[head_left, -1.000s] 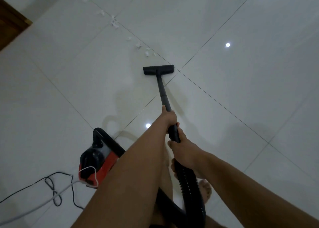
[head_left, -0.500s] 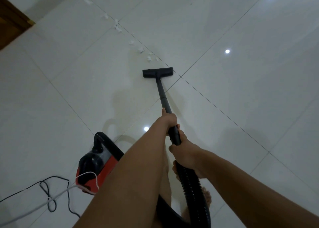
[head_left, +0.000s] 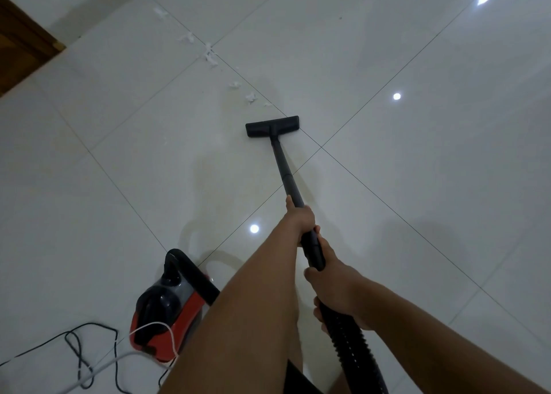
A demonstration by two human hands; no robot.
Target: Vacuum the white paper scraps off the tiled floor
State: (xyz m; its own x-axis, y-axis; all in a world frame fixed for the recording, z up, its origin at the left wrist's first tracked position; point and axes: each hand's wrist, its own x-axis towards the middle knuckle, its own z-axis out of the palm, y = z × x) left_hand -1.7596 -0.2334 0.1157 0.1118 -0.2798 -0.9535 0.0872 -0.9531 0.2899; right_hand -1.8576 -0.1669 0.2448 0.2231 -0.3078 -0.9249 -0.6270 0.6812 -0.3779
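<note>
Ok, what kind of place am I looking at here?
Probably a room in a home: glossy white tiled floor, a red canister vacuum with loose cords, and brown woodwork at the upper left.

Dim, cool indoor light. The glossy tiled floor (head_left: 417, 170) shows three bright glare spots (head_left: 397, 96). Faint soft shadows (head_left: 208, 173) lie on it. Wide-angle distortion slightly bends the grout lines (head_left: 387, 206).

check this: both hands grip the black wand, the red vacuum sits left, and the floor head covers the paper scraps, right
One thing is wrong. The head view shows the floor head short of the paper scraps, which lie beyond it, apart. Left hand and right hand do grip the wand; the vacuum sits left.
</note>
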